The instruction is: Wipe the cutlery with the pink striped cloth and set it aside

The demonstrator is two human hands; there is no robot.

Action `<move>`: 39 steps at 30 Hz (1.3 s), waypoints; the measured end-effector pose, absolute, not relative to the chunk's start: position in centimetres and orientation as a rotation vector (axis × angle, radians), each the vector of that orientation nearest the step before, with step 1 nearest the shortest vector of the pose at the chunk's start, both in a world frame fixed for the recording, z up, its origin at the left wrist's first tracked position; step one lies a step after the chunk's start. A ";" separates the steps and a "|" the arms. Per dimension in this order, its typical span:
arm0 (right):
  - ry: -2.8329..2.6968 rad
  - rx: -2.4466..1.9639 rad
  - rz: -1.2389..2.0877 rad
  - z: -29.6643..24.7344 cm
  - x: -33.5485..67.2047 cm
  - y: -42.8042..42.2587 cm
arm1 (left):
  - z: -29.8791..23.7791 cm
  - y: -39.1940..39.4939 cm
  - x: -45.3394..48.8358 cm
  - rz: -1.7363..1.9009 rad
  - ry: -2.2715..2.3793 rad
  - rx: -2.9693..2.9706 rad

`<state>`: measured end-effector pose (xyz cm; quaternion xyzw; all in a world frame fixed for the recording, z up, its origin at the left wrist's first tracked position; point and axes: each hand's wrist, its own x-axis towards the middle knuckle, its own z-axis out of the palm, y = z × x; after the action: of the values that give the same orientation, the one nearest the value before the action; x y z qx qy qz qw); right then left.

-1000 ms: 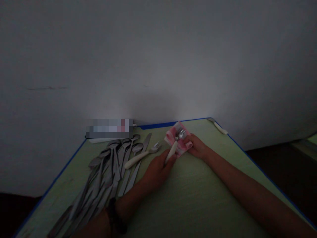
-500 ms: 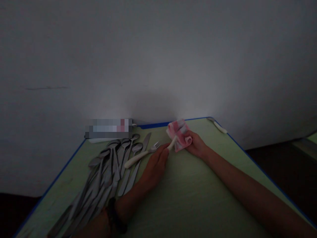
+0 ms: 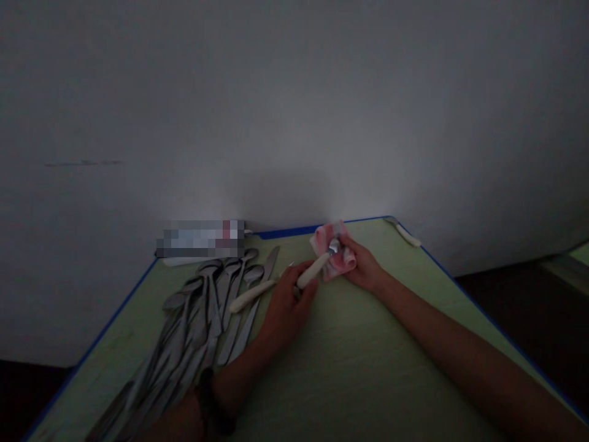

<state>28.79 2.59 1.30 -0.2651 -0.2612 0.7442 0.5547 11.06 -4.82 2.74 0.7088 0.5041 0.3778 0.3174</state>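
My left hand (image 3: 289, 301) is closed around the cream-white handle of a piece of cutlery (image 3: 315, 269). Its shiny metal end points up and right onto a pink-and-white checked cloth (image 3: 343, 265); whether that end is a fork or a spoon I cannot tell. Bunched cloth is pinched in my right hand (image 3: 363, 264), fingers partly behind the folds. Just left of my left hand lies a white-handled fork (image 3: 252, 296), its tines mostly hidden by the fingers. Beneath and beside it are a knife (image 3: 271, 263) and a spoon (image 3: 254, 274).
Several metal spoons and other cutlery (image 3: 184, 337) are heaped on the left of the green table (image 3: 368, 368). A blurred-out box (image 3: 202, 238) stands at the back left. Another white-handled utensil (image 3: 407, 235) lies at the back right corner. A wall (image 3: 294, 123) rises behind.
The cutlery's metal end, hidden by the cloth before, now shows against it. More of its white handle is visible as my left hand has shifted its grip. My right hand stays nearly in place.
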 end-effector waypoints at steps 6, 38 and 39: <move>-0.764 -0.724 1.740 0.3 29.0 2.5 | 3.3 -5.1 11.0 0.899 1.283 1.922; -1.045 -0.657 1.909 1.2 29.9 1.9 | 3.2 -5.3 10.7 0.806 1.223 2.006; -1.060 -0.654 1.895 1.3 29.8 1.9 | 3.3 -5.3 10.7 0.806 1.228 2.003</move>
<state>29.83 1.91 1.26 -0.2612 -0.4235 0.7573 0.4231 10.68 -5.31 3.26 0.7632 0.4679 0.3071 0.3230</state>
